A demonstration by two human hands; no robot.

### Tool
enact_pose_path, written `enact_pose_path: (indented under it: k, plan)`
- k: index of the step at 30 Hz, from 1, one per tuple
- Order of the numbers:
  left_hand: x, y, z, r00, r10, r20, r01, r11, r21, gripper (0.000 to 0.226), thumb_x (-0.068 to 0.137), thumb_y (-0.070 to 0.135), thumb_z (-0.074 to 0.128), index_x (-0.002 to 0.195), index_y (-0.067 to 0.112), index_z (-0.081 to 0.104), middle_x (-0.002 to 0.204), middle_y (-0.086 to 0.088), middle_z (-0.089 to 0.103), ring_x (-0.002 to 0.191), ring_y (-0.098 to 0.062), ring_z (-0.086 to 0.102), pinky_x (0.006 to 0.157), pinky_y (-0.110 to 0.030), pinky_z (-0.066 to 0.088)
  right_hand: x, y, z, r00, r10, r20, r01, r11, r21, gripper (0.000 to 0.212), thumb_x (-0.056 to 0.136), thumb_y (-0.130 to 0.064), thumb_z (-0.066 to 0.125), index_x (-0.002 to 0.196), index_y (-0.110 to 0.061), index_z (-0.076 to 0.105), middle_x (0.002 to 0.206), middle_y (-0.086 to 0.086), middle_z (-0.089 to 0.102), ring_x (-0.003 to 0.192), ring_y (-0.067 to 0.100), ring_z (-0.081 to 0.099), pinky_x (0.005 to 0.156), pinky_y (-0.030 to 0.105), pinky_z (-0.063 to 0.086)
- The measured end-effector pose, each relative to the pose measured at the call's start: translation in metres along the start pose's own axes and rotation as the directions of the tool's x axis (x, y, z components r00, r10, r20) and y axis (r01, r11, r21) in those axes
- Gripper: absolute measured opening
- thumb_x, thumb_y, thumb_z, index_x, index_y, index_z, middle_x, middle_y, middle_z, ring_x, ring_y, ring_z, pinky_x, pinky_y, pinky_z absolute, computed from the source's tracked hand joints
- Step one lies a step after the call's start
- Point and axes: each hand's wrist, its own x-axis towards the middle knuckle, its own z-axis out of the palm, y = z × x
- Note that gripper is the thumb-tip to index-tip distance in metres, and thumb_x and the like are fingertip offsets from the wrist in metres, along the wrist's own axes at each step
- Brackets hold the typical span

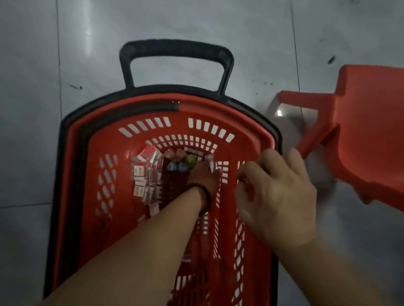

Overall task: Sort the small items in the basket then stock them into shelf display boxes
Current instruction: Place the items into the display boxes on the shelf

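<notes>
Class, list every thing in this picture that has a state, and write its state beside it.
basket: on the floor, open-topped, holding small goods
handle: sticking out past the far end
packets: loose, heaped at the bottom
left hand: down among the goods; grip hidden
right hand: fingers curled over the basket's right rim
chair: beside the basket, nobody on it
</notes>
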Motion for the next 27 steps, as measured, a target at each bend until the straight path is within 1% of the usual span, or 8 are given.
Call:
enact_pose_path:
  k: [3, 9, 14, 16, 18, 22, 24, 27]
  plan:
    - [0.001, 0.009, 0.015, 0.994, -0.006, -0.111, -0.001, 0.998, -0.068, 0.034, 0.106, 0.032, 0.055, 0.128, 0.012, 0.071, 0.129, -0.01, 0.071, 0.123, -0.027, 0.064, 0.094, -0.021, 0.039, -0.002, 0.003, 0.003, 1.0, -0.006, 0.004, 0.006, 1.0, 0.03, 0.012, 0.089, -0.025, 0.067, 0.089, -0.015, 0.073, 0.091, 0.002, 0.058, 0.086, 0.025, 0.042, 0.063, 0.039, 0.044]
    - [0.01, 0.001, 0.026, 0.978, -0.004, -0.209, 0.005, 1.0, 0.0, 0.043, 0.109, 0.044, 0.044, 0.114, 0.015, 0.075, 0.11, -0.001, 0.073, 0.104, -0.014, 0.064, 0.086, -0.025, 0.041, -0.004, 0.003, 0.005, 1.0, 0.023, -0.007, -0.023, 0.997, 0.068, 0.012, 0.089, -0.026, 0.068, 0.088, -0.016, 0.074, 0.089, 0.0, 0.059, 0.085, 0.025, 0.043, 0.06, 0.039, 0.045]
    - [0.032, 0.002, 0.023, 0.994, 0.085, -0.07, -0.068, 0.974, 0.217, 0.048, 0.111, 0.034, 0.04, 0.155, 0.014, 0.043, 0.162, -0.015, 0.041, 0.148, -0.03, 0.042, 0.115, -0.044, 0.045, -0.002, 0.002, 0.006, 1.0, 0.016, -0.02, -0.014, 0.997, 0.081, 0.011, 0.091, -0.026, 0.067, 0.09, -0.018, 0.074, 0.089, -0.001, 0.058, 0.084, 0.024, 0.043, 0.062, 0.037, 0.043]
    - [0.026, 0.004, 0.021, 0.986, 0.157, -0.051, -0.131, 0.93, 0.344, 0.049, 0.113, 0.033, 0.036, 0.158, 0.014, 0.037, 0.164, -0.013, 0.037, 0.151, -0.03, 0.038, 0.11, -0.039, 0.048, -0.002, 0.003, 0.005, 1.0, 0.009, -0.013, -0.008, 0.997, 0.076, 0.012, 0.091, -0.027, 0.066, 0.089, -0.018, 0.074, 0.089, -0.001, 0.058, 0.085, 0.024, 0.043, 0.062, 0.037, 0.044]
    - [0.0, 0.01, 0.007, 0.998, 0.036, -0.05, -0.03, 0.994, 0.103, 0.046, 0.112, 0.033, 0.038, 0.151, 0.011, 0.048, 0.152, -0.014, 0.054, 0.137, -0.031, 0.055, 0.091, -0.026, 0.055, -0.002, 0.004, 0.005, 1.0, -0.002, 0.0, 0.002, 0.998, 0.06, 0.012, 0.09, -0.027, 0.066, 0.089, -0.017, 0.073, 0.089, -0.001, 0.058, 0.085, 0.025, 0.044, 0.06, 0.037, 0.044]
    - [-0.074, -0.004, -0.031, 0.996, 0.084, 0.015, -0.084, 0.996, -0.014, 0.048, 0.11, 0.047, 0.038, 0.137, 0.013, 0.059, 0.128, -0.006, 0.067, 0.116, -0.026, 0.065, 0.099, -0.032, 0.05, 0.004, -0.008, -0.011, 0.99, 0.078, 0.119, -0.083, 0.996, 0.043, 0.015, 0.089, -0.031, 0.063, 0.088, -0.018, 0.072, 0.088, -0.002, 0.058, 0.087, 0.023, 0.044, 0.056, 0.034, 0.044]
    - [-0.119, -0.008, -0.058, 0.993, 0.112, 0.035, -0.109, 0.992, -0.066, 0.045, 0.103, 0.065, 0.037, 0.119, 0.033, 0.065, 0.115, 0.006, 0.071, 0.105, -0.018, 0.068, 0.098, -0.038, 0.054, 0.009, -0.02, -0.027, 0.963, 0.177, 0.202, -0.196, 0.977, 0.079, 0.016, 0.089, -0.031, 0.06, 0.092, -0.019, 0.071, 0.088, -0.003, 0.061, 0.088, 0.022, 0.048, 0.062, 0.039, 0.049]
    - [-0.193, 0.017, -0.112, 0.98, 0.192, 0.056, -0.178, 0.967, -0.184, 0.023, 0.109, 0.043, 0.043, 0.106, 0.039, 0.066, 0.106, 0.013, 0.075, 0.1, -0.006, 0.071, 0.097, -0.038, 0.057, 0.017, -0.049, -0.068, 0.876, 0.38, 0.297, -0.469, 0.816, 0.338, 0.02, 0.088, -0.035, 0.055, 0.099, -0.025, 0.069, 0.091, -0.008, 0.065, 0.086, 0.015, 0.062, 0.072, 0.042, 0.056]
